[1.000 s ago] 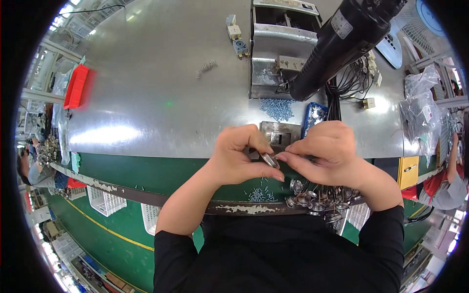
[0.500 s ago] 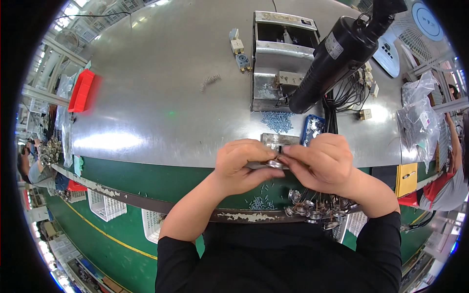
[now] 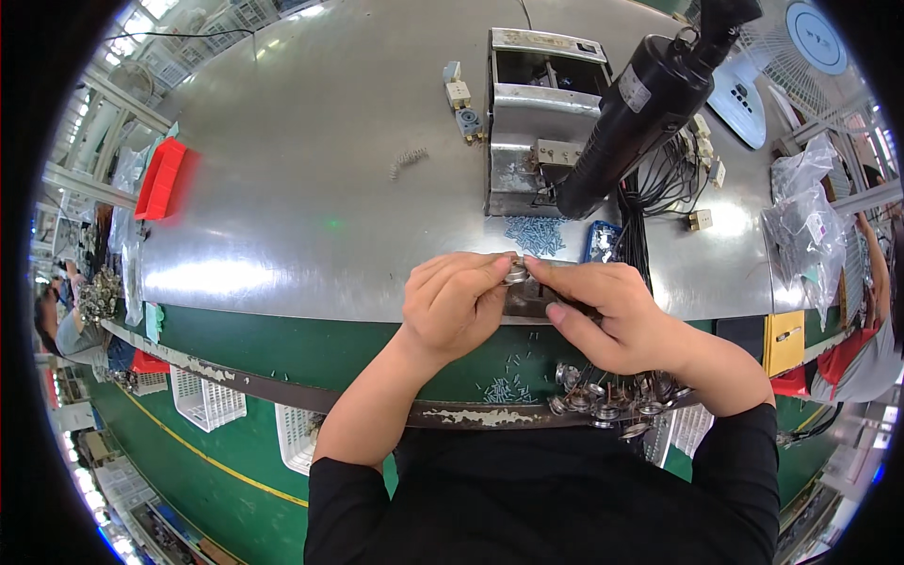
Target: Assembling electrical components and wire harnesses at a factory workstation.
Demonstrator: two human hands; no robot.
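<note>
My left hand (image 3: 457, 303) is closed, pinching a small round metal part (image 3: 515, 274) between thumb and fingers. My right hand (image 3: 612, 315) comes from the other side, its index fingertip against that part and its thumb lower and apart. Something dark and thin shows inside the right hand's curl; its kind cannot be made out. Both hands are over a small metal block (image 3: 527, 304) at the bench's front edge, partly covered by them. Just beyond lies a pile of bluish screws (image 3: 535, 235), beside a blue tray (image 3: 603, 242).
A black cylindrical tool (image 3: 636, 104) hangs at an angle before a metal machine (image 3: 537, 113). Dark cables (image 3: 650, 198) run down on the right. On the green front ledge lie loose screws (image 3: 507, 390) and similar round metal parts (image 3: 603, 403). A red bin (image 3: 162, 179) stands far left.
Both hands have moved slightly away from me with the round metal part, which is now over the block's far side. My right thumb has come away from the part.
</note>
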